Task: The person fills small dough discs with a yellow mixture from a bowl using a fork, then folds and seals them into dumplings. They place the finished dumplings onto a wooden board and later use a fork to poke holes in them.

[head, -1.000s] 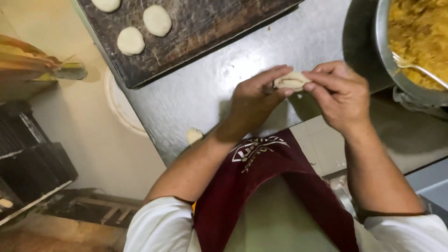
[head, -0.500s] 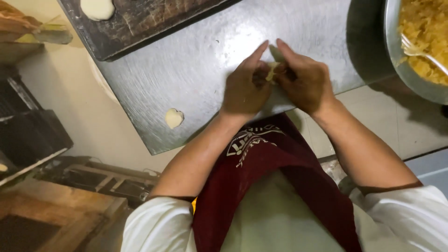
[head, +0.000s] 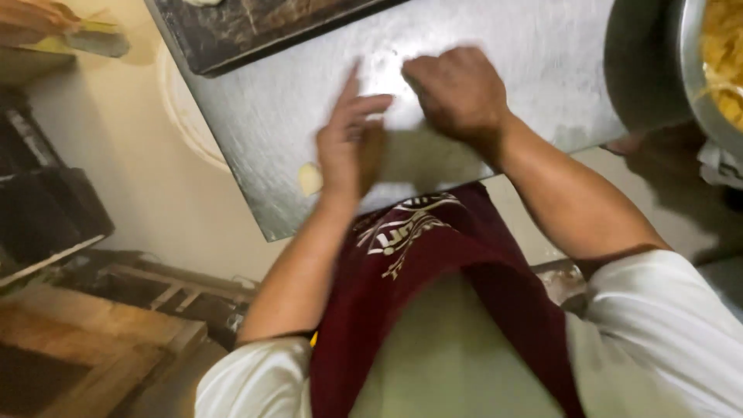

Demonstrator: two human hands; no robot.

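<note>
My left hand (head: 348, 143) hovers over the steel table (head: 542, 70) with its fingers stretched out and apart, holding nothing. My right hand (head: 458, 89) is just to its right, knuckles up, fingers curled closed over the dough piece, which is hidden inside it. The two hands are a short gap apart. Both are blurred by motion. A small pale dough lump (head: 309, 178) lies on the table right beside my left wrist, near the front edge.
A dark wooden board (head: 255, 23) lies at the table's far left, with a dough disc (head: 203, 2) at its top edge. A metal bowl of yellow filling (head: 720, 70) stands at the far right. Black crates (head: 39, 201) sit on the floor to the left.
My hands, pinched together on the dough piece before, have come apart. The left hand opened and slid left; the right closed into a fist. The view shifted down and right.
</note>
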